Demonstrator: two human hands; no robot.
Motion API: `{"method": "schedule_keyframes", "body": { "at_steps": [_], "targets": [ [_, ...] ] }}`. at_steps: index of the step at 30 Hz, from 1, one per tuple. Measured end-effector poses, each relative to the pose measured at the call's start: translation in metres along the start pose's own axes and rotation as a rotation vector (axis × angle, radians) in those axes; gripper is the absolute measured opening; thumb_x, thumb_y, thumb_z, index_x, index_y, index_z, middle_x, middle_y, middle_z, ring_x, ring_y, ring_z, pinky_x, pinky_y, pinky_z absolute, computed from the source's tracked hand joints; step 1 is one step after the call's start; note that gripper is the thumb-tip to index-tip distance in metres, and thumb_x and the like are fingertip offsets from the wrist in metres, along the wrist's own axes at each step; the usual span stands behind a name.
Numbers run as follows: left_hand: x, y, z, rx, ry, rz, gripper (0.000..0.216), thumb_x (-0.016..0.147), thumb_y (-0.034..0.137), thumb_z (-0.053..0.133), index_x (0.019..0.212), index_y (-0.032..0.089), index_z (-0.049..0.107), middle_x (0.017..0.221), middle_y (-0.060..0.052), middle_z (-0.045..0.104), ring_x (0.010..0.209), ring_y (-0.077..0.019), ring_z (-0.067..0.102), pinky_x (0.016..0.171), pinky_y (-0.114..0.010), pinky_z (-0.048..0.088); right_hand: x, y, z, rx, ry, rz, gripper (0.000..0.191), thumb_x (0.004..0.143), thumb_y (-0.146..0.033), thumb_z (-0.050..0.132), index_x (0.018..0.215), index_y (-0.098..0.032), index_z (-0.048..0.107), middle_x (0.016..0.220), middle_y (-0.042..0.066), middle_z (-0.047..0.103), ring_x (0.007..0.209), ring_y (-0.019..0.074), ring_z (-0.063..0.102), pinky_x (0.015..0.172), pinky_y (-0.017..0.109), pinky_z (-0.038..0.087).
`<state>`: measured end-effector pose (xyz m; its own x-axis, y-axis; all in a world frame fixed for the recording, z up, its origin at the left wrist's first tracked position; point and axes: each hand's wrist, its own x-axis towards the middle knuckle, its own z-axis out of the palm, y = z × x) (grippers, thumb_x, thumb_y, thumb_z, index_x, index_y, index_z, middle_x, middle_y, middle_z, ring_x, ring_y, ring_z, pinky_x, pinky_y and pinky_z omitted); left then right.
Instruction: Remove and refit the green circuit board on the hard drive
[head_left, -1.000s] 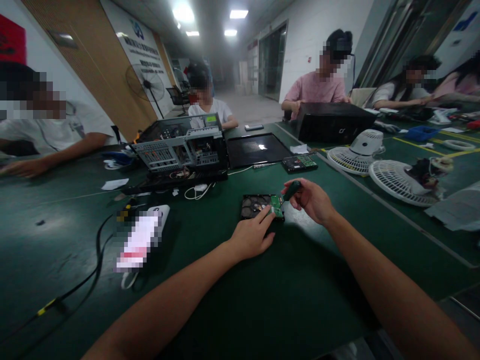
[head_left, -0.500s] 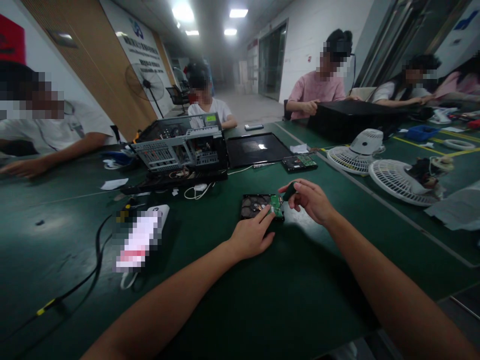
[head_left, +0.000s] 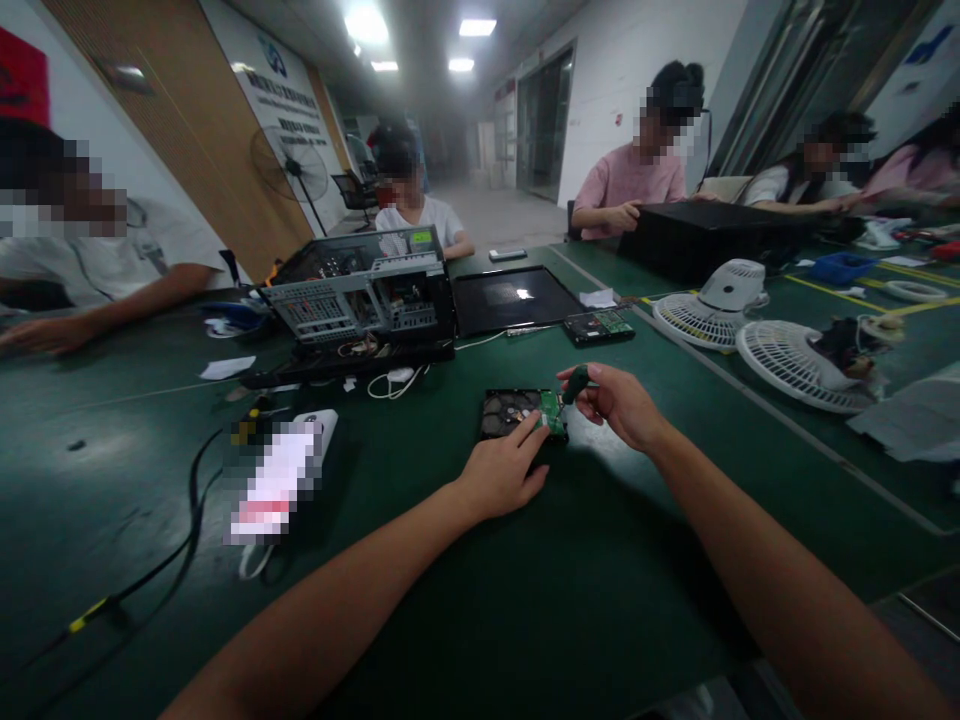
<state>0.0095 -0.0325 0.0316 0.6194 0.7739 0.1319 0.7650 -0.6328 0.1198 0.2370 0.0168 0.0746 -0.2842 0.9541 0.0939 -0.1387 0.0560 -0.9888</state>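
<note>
A hard drive [head_left: 501,411] lies on the green table with its green circuit board at the right end. My left hand [head_left: 504,470] rests on the near side of the drive, fingers stretched over the board. A small screwdriver [head_left: 576,385] with a dark handle is pinched in the fingers of my right hand [head_left: 616,405]. Its thin shaft slants down to the board's right end; whether the tip sits in a screw is too small to tell. Behind, a second hard drive [head_left: 598,327] lies on the table.
An opened computer case [head_left: 360,300] stands at back left beside a flat black panel [head_left: 517,298]. Two white fan heads [head_left: 799,362] lie to the right. A phone [head_left: 281,480] and a black cable [head_left: 196,505] are at left. Several people sit around the table.
The screwdriver in my right hand has tilted slightly, its handle now more upright. My right fingers have shifted a little on it. My left hand stays on the drive.
</note>
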Motion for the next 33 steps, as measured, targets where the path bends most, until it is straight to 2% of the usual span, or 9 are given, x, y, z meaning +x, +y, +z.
{"method": "schedule_keyframes", "body": {
  "at_steps": [4,8,11,15,21,27,33],
  "targets": [
    [0.0001,0.0001,-0.0007,0.007,0.001,0.005,0.065,0.097,0.045,0.052,0.156,0.024,0.032,0.167,-0.009,0.028,0.119,-0.0285,0.065,0.090,-0.041,0.059,-0.0007,-0.0030,-0.0003,-0.018,-0.006,-0.018,0.031,0.090,-0.047,0.063,0.100,-0.018,0.070,0.079,0.006,0.068,0.055,0.0137,0.054,0.043,0.025,0.032],
    [0.0000,-0.0010,0.0011,-0.003,0.014,0.007,0.064,0.098,0.045,0.050,0.155,0.023,0.034,0.167,-0.009,0.028,0.119,-0.0288,0.065,0.091,-0.041,0.059,-0.0019,-0.0058,0.0021,0.029,0.003,-0.038,0.025,0.091,-0.045,0.064,0.095,-0.021,0.064,0.097,0.008,0.073,0.058,0.0137,0.059,0.044,0.026,0.037],
    [0.0000,-0.0020,0.0029,-0.008,0.024,0.014,0.064,0.098,0.045,0.050,0.155,0.023,0.034,0.167,-0.009,0.028,0.119,-0.0289,0.065,0.092,-0.041,0.058,-0.0019,-0.0054,0.0034,0.055,-0.005,-0.031,0.026,0.091,-0.044,0.064,0.106,-0.023,0.065,0.101,0.007,0.072,0.059,0.0133,0.060,0.046,0.026,0.039],
    [0.0002,-0.0021,0.0025,-0.012,0.024,0.015,0.064,0.098,0.045,0.050,0.155,0.023,0.034,0.166,-0.010,0.029,0.118,-0.0290,0.066,0.091,-0.041,0.059,-0.0007,-0.0037,0.0029,0.094,-0.013,0.005,0.039,0.096,-0.051,0.052,0.119,-0.022,0.066,0.102,0.008,0.070,0.058,0.0131,0.057,0.046,0.028,0.039],
    [-0.0001,-0.0014,0.0010,-0.011,0.019,0.017,0.064,0.098,0.045,0.051,0.155,0.023,0.033,0.166,-0.010,0.029,0.118,-0.0291,0.066,0.090,-0.041,0.059,-0.0003,-0.0031,0.0012,0.095,0.014,-0.001,0.034,0.096,-0.048,0.053,0.108,-0.020,0.068,0.102,0.009,0.071,0.058,0.0136,0.059,0.044,0.027,0.037],
    [-0.0003,-0.0015,0.0024,-0.003,0.021,0.016,0.063,0.098,0.046,0.049,0.155,0.022,0.034,0.167,-0.008,0.027,0.118,-0.0286,0.065,0.091,-0.042,0.059,-0.0010,-0.0040,0.0007,0.086,0.002,-0.038,0.022,0.092,-0.042,0.062,0.100,-0.021,0.062,0.104,0.007,0.072,0.058,0.0137,0.062,0.043,0.025,0.038],
    [0.0003,-0.0015,0.0031,-0.003,0.018,0.011,0.063,0.098,0.046,0.049,0.155,0.022,0.034,0.167,-0.008,0.027,0.118,-0.0286,0.065,0.091,-0.042,0.059,0.0013,-0.0016,-0.0008,0.132,-0.019,0.008,0.040,0.098,-0.050,0.048,0.116,-0.020,0.066,0.100,0.009,0.071,0.056,0.0132,0.058,0.043,0.027,0.037]
  ]
}}
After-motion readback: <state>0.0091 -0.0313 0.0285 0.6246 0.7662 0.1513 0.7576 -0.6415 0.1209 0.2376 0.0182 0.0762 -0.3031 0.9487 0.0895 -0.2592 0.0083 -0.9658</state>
